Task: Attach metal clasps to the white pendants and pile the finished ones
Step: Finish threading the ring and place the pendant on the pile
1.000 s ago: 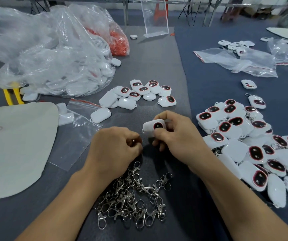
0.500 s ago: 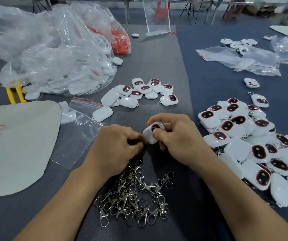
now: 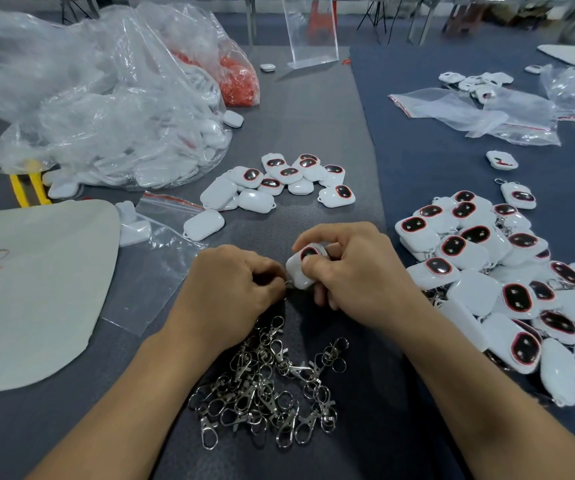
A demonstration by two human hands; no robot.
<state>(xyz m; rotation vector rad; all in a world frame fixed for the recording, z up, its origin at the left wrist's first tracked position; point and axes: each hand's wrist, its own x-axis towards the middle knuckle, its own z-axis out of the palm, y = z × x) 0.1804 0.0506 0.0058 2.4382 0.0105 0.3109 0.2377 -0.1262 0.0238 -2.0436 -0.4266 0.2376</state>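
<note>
Fingers of the right hand [image 3: 359, 275] curl round one white pendant [image 3: 300, 270] at centre; the left hand [image 3: 234, 289] pinches a metal clasp [image 3: 289, 284] at its corner. A large finished pile [image 3: 487, 271] lies right; bare pendants [image 3: 279, 181] wait far, spare clasps [image 3: 265, 389] near.

The left hand [image 3: 230, 285] hides under its curled fingers nearly all of the clasp [image 3: 289, 284] it pinches at the pendant [image 3: 296, 271]; the finished pile [image 3: 508, 278] runs off the right edge.
</note>
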